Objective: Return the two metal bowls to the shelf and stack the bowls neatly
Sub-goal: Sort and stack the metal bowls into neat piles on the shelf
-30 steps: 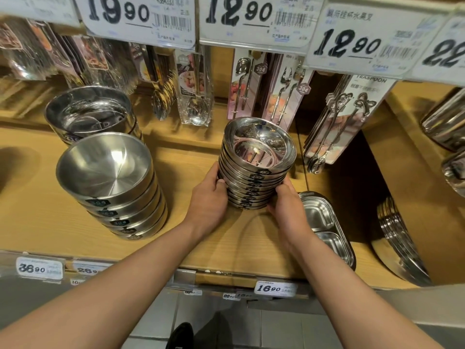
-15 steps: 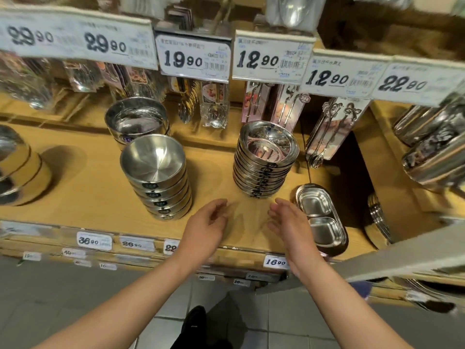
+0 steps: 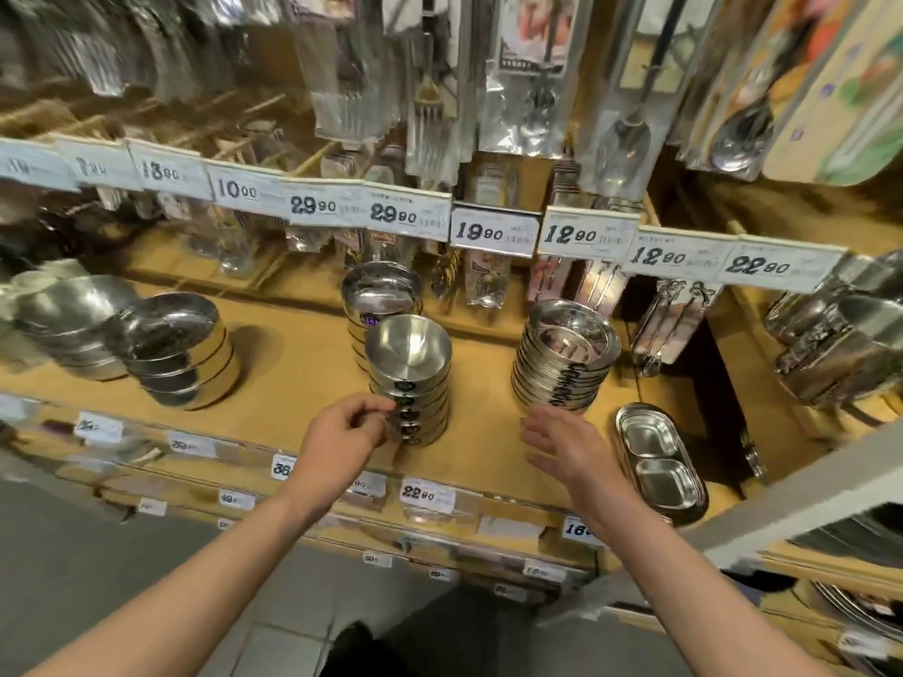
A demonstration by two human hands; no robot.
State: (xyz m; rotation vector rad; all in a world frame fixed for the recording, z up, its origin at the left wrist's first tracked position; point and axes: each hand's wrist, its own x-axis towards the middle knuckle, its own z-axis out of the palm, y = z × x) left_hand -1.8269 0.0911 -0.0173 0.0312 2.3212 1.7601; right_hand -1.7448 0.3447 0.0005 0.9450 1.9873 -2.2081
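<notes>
A stack of shallow metal bowls (image 3: 564,356) stands on the wooden shelf (image 3: 293,383), right of centre. Left of it stands a taller stack of deeper metal bowls (image 3: 409,378), with another bowl stack (image 3: 381,295) behind it. My left hand (image 3: 344,437) hovers at the lower left side of the deeper stack, fingers loosely curled, holding nothing. My right hand (image 3: 569,444) is spread out just in front of the shallow stack, apart from it and empty.
A two-compartment metal dish (image 3: 657,464) lies at the right of my right hand. More bowl stacks (image 3: 181,351) stand at the left. Price tags (image 3: 493,232) and hanging packed cutlery (image 3: 430,114) are above. Metal containers (image 3: 840,344) fill the right shelf.
Both hands let go of the shallow bowl stack and drew back towards the shelf's front edge. My left hand has drifted over to the deeper stack. The view has pulled back and tilted up.
</notes>
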